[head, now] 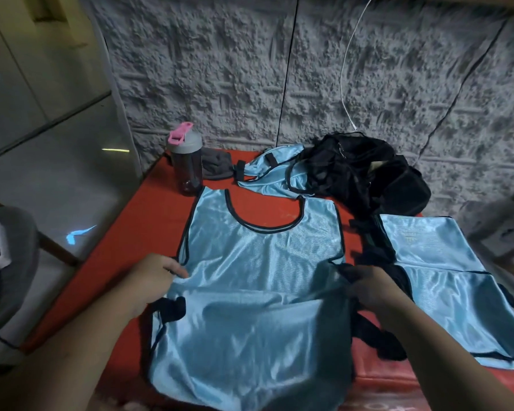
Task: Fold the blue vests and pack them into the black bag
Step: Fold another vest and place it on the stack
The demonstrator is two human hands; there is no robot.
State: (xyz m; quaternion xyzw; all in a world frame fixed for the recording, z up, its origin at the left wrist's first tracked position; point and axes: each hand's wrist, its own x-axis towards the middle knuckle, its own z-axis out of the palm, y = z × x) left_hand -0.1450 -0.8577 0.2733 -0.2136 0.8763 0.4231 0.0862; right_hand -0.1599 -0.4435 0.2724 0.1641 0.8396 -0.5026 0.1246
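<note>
Blue vest (258, 262) lies spread flat on the red bench (137, 232), neck opening toward the wall, so it can be folded. Landmark: this vest.

Left hand (158, 274) is at the vest's left edge at the armhole; fingers curled onto the edge, seemingly pinching the fabric, though thumb contact is hard to read. Right hand (368, 287) is at the vest's right edge, fingers closed on the black trim or strap there. Both sit at mid-height of the vest, likely to set a fold line: the near half looks raised and billowed, probably mid-fold.

Second blue vest (445, 277) lies flat just right of the main vest, a crease across it; probably waiting its turn. Third blue vest (267, 173) is crumpled beyond the main vest, touching the black bag (368, 173), which sits beyond-right against the wall, slumped; whether it is open I cannot tell.

Shaker bottle (186, 161) with pink cap stands beyond-left of the vest, grey cloth (217, 167) beside it. No vest visibly packed yet.
</note>
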